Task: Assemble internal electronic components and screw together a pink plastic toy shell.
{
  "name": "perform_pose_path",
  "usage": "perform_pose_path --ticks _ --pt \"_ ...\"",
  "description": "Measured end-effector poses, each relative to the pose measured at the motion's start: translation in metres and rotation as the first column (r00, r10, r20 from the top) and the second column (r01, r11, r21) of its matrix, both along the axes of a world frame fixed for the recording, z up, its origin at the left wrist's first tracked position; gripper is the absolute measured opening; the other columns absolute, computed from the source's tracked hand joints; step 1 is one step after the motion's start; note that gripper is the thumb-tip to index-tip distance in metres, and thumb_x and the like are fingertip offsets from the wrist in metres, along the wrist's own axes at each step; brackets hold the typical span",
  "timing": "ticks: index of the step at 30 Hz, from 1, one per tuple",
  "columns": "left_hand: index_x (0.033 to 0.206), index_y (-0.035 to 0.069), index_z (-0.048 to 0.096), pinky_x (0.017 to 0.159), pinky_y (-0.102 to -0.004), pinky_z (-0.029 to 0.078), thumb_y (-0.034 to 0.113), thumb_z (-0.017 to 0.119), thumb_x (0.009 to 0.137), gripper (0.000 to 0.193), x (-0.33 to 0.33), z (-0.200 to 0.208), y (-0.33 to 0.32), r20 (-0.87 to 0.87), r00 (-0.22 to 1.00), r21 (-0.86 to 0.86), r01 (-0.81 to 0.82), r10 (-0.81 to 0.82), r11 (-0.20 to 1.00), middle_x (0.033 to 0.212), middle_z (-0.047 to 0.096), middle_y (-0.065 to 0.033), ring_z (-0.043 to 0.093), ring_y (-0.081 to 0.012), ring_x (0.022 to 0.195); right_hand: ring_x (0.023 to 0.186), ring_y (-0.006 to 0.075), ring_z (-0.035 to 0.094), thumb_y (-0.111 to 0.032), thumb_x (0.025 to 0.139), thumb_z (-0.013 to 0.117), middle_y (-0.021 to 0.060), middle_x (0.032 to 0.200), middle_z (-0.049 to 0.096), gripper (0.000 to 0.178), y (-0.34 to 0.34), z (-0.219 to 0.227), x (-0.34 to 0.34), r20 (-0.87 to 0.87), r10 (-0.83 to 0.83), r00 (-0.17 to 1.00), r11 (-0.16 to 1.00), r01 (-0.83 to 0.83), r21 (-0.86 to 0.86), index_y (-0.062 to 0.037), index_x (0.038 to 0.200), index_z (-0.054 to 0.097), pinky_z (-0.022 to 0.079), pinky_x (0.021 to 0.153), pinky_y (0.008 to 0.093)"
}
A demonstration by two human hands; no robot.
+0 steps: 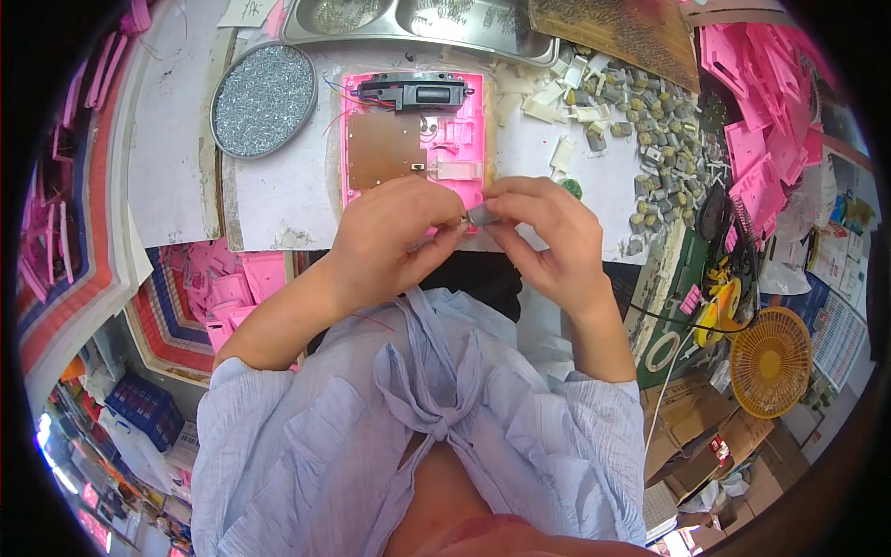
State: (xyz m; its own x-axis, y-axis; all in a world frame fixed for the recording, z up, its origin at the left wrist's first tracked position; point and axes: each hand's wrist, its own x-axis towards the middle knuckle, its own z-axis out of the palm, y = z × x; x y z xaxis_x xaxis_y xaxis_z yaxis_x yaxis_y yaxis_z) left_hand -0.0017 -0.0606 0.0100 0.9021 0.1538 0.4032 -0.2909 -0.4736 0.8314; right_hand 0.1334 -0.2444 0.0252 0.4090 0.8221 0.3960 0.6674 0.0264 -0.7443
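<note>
A small grey motor [480,215] is pinched between the thumb and fingers of my right hand [557,239]. My left hand [394,227] is closed too, its fingertips meeting at the motor's left end; whatever tiny piece they grip there is too small to name. Both hands are at the near edge of a pink plastic housing [477,121]. In that housing lie a long black module [418,93], a flat brown board [382,147] and a pale rectangular piece [457,170]. Thin red and blue wires trail off its left side. My fingers cover its near edge.
A round tray of small silvery screws [264,100] sits at the left. Behind the housing is a steel compartment tray [422,37]. Many similar grey motors [654,158] are heaped at the right, near stacked pink parts [756,139] and a yellow basket [770,362].
</note>
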Motion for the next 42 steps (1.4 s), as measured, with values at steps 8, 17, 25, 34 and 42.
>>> perform_pose_path --ticks 8,17,25,34,42 --pt "0.102 0.004 0.063 0.078 -0.0359 0.054 -0.001 0.075 0.084 0.022 -0.007 -0.002 0.002 -0.106 0.994 -0.273 -0.019 -0.010 0.962 0.097 0.069 -0.0123 0.067 -0.0286 0.087 0.080 0.0287 0.069 0.001 0.069 0.083 0.0120 0.098 0.069 0.040 0.005 0.003 -0.007 0.164 0.014 0.986 0.993 -0.034 0.117 -0.0038 0.105 0.068 0.056 0.063 0.0356" --pt "0.097 0.003 0.063 0.089 -0.0360 0.050 -0.001 0.075 0.083 0.018 -0.015 -0.004 0.002 -0.038 0.998 -0.029 -0.054 0.053 0.998 0.114 0.061 -0.0156 0.062 -0.0269 0.103 0.084 0.0273 0.070 -0.007 0.072 0.079 0.0130 0.098 0.070 0.032 0.002 -0.007 -0.009 0.285 0.052 0.957 0.973 -0.113 0.201 -0.0021 0.103 0.073 0.060 0.066 0.0342" --pt "0.096 0.004 0.069 0.083 -0.0350 0.053 -0.002 0.082 0.077 0.024 -0.011 -0.010 0.001 0.002 0.994 -0.036 -0.110 0.110 0.993 0.111 0.064 -0.0141 0.065 -0.0263 0.097 0.079 0.0266 0.070 -0.005 0.071 0.079 0.0131 0.098 0.071 0.031 0.000 -0.014 -0.008 0.255 0.033 0.966 0.977 -0.086 0.196 -0.0040 0.101 0.076 0.058 0.062 0.0332" --pt "0.099 0.010 0.071 0.089 -0.0443 0.036 0.024 0.083 0.073 0.031 0.037 -0.008 0.015 -0.023 0.948 0.556 -0.253 0.318 0.792 0.107 0.060 -0.0069 0.055 -0.0287 0.098 0.083 0.0259 0.071 0.006 0.075 0.081 0.0141 0.101 0.073 0.030 -0.011 -0.009 0.020 0.134 -0.235 0.963 0.961 0.209 0.182 -0.0023 0.104 0.075 0.058 0.072 0.0326" --pt "0.090 0.013 0.074 0.081 -0.0427 0.040 0.015 0.082 0.074 0.018 0.017 -0.015 0.029 0.019 0.997 0.535 -0.071 0.072 0.842 0.091 0.060 -0.0016 0.057 -0.0253 0.088 0.092 0.0247 0.069 -0.006 0.080 0.082 0.0094 0.105 0.074 0.027 0.019 -0.028 0.029 -0.228 -0.319 0.920 0.947 0.320 -0.035 -0.0030 0.105 0.074 0.055 0.082 0.0337"
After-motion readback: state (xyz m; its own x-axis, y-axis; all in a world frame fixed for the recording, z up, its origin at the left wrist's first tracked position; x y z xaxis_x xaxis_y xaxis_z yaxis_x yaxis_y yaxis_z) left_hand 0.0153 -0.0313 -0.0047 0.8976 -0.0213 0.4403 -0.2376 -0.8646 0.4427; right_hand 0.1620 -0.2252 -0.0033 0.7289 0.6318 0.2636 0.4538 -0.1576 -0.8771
